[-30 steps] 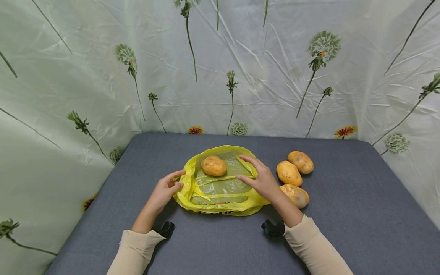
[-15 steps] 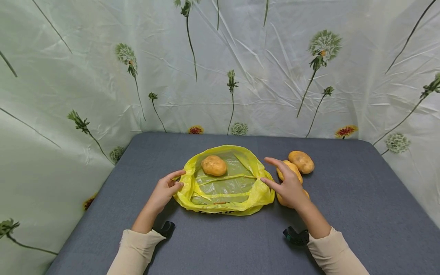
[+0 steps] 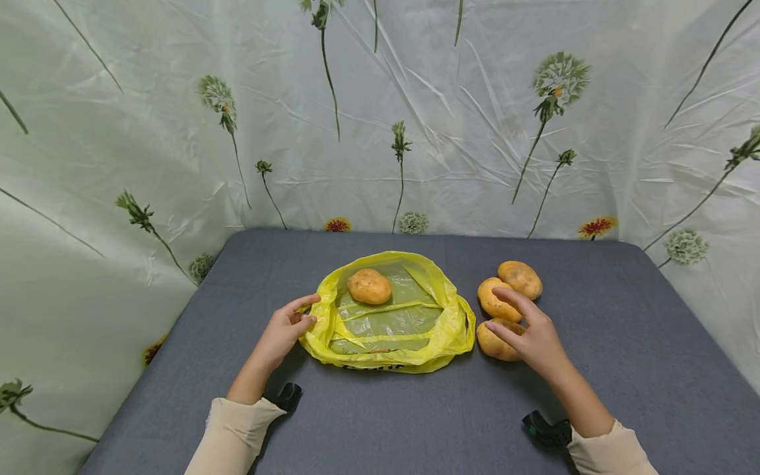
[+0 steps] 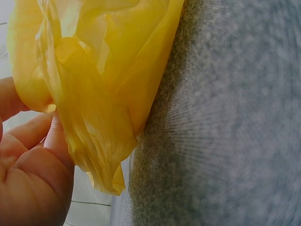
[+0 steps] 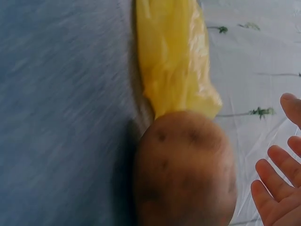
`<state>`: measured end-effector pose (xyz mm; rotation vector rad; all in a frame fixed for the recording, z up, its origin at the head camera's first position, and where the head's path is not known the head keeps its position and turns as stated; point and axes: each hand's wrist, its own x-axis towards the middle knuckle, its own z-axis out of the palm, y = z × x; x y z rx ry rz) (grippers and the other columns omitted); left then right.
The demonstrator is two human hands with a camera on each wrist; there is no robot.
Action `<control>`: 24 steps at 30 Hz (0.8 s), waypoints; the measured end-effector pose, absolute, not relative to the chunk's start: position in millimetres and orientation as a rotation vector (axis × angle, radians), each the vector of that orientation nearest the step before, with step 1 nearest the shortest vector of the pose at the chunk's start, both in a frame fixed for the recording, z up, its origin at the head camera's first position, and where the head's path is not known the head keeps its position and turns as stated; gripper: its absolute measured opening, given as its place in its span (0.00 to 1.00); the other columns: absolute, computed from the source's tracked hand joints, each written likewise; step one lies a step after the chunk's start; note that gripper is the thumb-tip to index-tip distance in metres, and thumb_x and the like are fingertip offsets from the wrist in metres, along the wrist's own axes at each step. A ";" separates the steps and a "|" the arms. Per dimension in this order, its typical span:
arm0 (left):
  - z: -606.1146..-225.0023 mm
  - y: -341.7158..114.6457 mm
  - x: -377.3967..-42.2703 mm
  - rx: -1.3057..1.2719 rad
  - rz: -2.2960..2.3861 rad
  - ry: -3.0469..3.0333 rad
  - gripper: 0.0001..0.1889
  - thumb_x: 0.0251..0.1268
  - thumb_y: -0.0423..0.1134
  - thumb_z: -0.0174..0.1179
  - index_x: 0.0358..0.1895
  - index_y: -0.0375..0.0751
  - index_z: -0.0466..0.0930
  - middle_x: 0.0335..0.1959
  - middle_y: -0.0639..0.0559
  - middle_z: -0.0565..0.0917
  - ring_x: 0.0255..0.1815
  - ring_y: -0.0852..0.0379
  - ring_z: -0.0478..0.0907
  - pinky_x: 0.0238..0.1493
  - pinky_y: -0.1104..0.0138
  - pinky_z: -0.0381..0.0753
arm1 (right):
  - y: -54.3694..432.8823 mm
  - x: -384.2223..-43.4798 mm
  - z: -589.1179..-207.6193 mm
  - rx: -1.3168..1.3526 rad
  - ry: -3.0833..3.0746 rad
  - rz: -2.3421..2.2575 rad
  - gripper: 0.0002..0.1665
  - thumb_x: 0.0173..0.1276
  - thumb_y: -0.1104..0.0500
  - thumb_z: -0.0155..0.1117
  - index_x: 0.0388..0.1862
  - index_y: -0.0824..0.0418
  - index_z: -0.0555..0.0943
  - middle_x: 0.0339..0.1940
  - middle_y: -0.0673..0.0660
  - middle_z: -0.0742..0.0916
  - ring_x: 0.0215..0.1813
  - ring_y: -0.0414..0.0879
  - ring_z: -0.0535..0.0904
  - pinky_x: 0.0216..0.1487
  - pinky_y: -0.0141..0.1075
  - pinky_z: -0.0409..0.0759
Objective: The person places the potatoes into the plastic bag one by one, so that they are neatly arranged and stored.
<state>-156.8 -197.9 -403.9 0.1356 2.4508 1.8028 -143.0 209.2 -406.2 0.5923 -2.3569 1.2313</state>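
Observation:
A yellow plastic bag (image 3: 451, 336) lies spread with its mouth facing up, one potato (image 3: 369, 286) inside. At the bag's left rim, my left hand (image 3: 284, 336) holds the plastic between thumb and fingers; in the left wrist view the fingertips meet the bag's gathered edge (image 4: 94, 136). My right hand (image 3: 534, 340) hovers over the potatoes right of the bag, thumb and fingers spread around nothing. Beneath it lie a near potato (image 3: 495, 343) and a middle potato (image 3: 491, 300), both partly covered by the hand. In the right wrist view, the hand's fingers (image 5: 273, 181) stand beside a potato (image 5: 186, 165).
A farther potato (image 3: 520, 280) lies behind the other two on the grey cloth-covered table (image 3: 380, 422). Black wrist devices (image 3: 545, 430) sit under both forearms. A flower-printed curtain (image 3: 463, 145) hangs behind the table and along its sides.
My right hand has left the bag's right side and moved right, over the potatoes. The bag's right rim has settled outward. The left hand has stayed at its rim.

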 end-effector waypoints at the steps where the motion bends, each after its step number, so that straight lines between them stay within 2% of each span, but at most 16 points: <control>1: -403.1 -197.7 -156.2 0.135 1.804 2.450 0.21 0.62 0.26 0.51 0.59 0.28 0.65 0.33 0.38 0.71 0.26 0.60 0.67 0.25 0.71 0.69 | 211.8 -141.3 -407.6 0.588 -2.355 1.242 0.36 0.44 0.73 0.71 0.56 0.66 0.72 0.53 0.62 0.76 0.56 0.34 0.67 0.50 0.23 0.66; 7: -405.0 -199.1 -157.5 0.120 1.803 2.443 0.21 0.62 0.26 0.51 0.59 0.29 0.65 0.32 0.41 0.71 0.26 0.59 0.67 0.25 0.71 0.69 | 230.1 -131.2 -417.4 0.576 -2.366 1.217 0.36 0.45 0.74 0.70 0.57 0.67 0.71 0.53 0.64 0.76 0.56 0.30 0.66 0.53 0.20 0.60; 15: -403.0 -198.5 -156.6 0.122 1.807 2.441 0.21 0.62 0.26 0.51 0.59 0.29 0.65 0.32 0.40 0.71 0.26 0.59 0.67 0.25 0.71 0.69 | 245.4 -125.9 -428.9 0.578 -2.371 1.282 0.35 0.46 0.75 0.68 0.56 0.71 0.69 0.51 0.70 0.75 0.56 0.30 0.67 0.53 0.21 0.61; 24: -400.4 -196.4 -155.2 0.109 1.777 2.455 0.21 0.62 0.27 0.50 0.60 0.29 0.64 0.30 0.43 0.70 0.26 0.59 0.66 0.25 0.71 0.68 | 254.8 -122.2 -440.1 0.445 -2.481 1.366 0.32 0.52 0.68 0.67 0.58 0.67 0.69 0.53 0.63 0.75 0.55 0.30 0.67 0.51 0.19 0.61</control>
